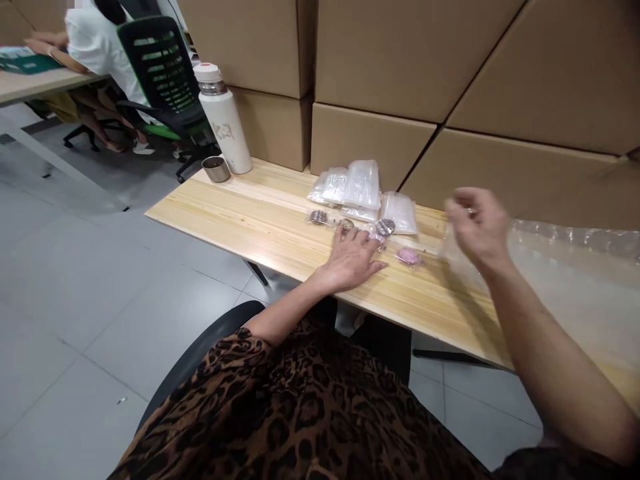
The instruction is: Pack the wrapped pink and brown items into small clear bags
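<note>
My left hand (pixel 353 260) lies on the wooden table with its fingers stretched out. Its fingertips reach a brown round piece in a clear wrapper (pixel 346 226) and partly cover a pinkish one beside it. Close by are a dark round piece in clear wrap (pixel 319 217), a dark one with pale lettering (pixel 385 227) and a pink one (pixel 409 256). Raised above the table on the right is my right hand (pixel 480 227), its fingers curled together and slightly blurred; what they hold, if anything, is too small to name. Behind the pieces sit stacked clear plastic bags (pixel 363 183) and another bag bundle (pixel 400 213).
Large cardboard boxes (pixel 375 140) line the table's back edge. A white bottle (pixel 227 127) and a metal cup (pixel 217 169) stand at the left end. Clear plastic sheeting (pixel 565 267) covers the right side. Farther left, a person in white (pixel 95 40) sits at another table.
</note>
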A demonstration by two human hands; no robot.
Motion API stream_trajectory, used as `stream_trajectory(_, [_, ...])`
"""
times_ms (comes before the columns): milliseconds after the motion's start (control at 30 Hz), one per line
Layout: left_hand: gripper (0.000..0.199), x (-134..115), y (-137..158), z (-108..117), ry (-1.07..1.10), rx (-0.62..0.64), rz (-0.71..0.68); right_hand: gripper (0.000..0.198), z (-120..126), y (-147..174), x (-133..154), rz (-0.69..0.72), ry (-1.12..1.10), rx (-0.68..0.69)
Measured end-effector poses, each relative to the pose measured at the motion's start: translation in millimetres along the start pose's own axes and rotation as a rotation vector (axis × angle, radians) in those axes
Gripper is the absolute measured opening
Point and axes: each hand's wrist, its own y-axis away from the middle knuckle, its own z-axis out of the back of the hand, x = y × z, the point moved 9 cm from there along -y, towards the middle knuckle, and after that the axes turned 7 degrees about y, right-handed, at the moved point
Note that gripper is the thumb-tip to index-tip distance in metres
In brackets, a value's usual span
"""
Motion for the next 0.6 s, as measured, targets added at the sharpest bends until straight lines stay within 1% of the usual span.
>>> stream_trajectory(33, [0.063,2,-3,2,-0.009,0.003,0.004,0.045,-25,3,16,-0.006,-0.05,0.127])
stream_trajectory(67, [0.066,5,-7,4,-0.019,0.011,0.008,0.044,-47,8,34,0.017,-0.065,0.229])
stream_trajectory(133, [0.075,9,-12,5,-0.036,0.042,0.008,0.043,-75,23,66,0.1,-0.045,0.352])
stream_trajectory(200, [0.081,14,-13,6,-0.047,0.069,0.0,0.042,-88,40,89,0.18,-0.025,0.396])
stream_trajectory(300, [0.081,22,-5,5,-0.042,0.087,-0.007,0.042,-89,62,103,0.214,-0.096,0.456])
stream_trajectory(367, [0.077,26,2,4,-0.024,0.081,-0.01,0.041,-81,63,96,0.162,-0.15,0.457])
stream_trajectory(400, [0.075,27,5,3,-0.014,0.067,-0.011,0.039,-74,57,85,0.107,-0.149,0.42])
stream_trajectory(433, [0.073,28,7,3,-0.004,0.044,-0.011,0.034,-66,47,69,0.028,-0.126,0.356])
stream_trajectory(500, [0.069,29,8,4,0.018,-0.019,-0.007,0.019,-49,25,27,-0.187,-0.071,0.203])
stream_trajectory(533, [0.067,29,7,5,0.03,-0.05,-0.006,0.009,-45,15,4,-0.312,-0.074,0.155])
stream_trajectory(567, [0.067,29,6,6,0.044,-0.077,-0.01,0.004,-45,8,-14,-0.416,-0.118,0.149])
stream_trajectory(600, [0.067,27,4,7,0.059,-0.099,-0.021,0.01,-50,3,-28,-0.503,-0.172,0.173])
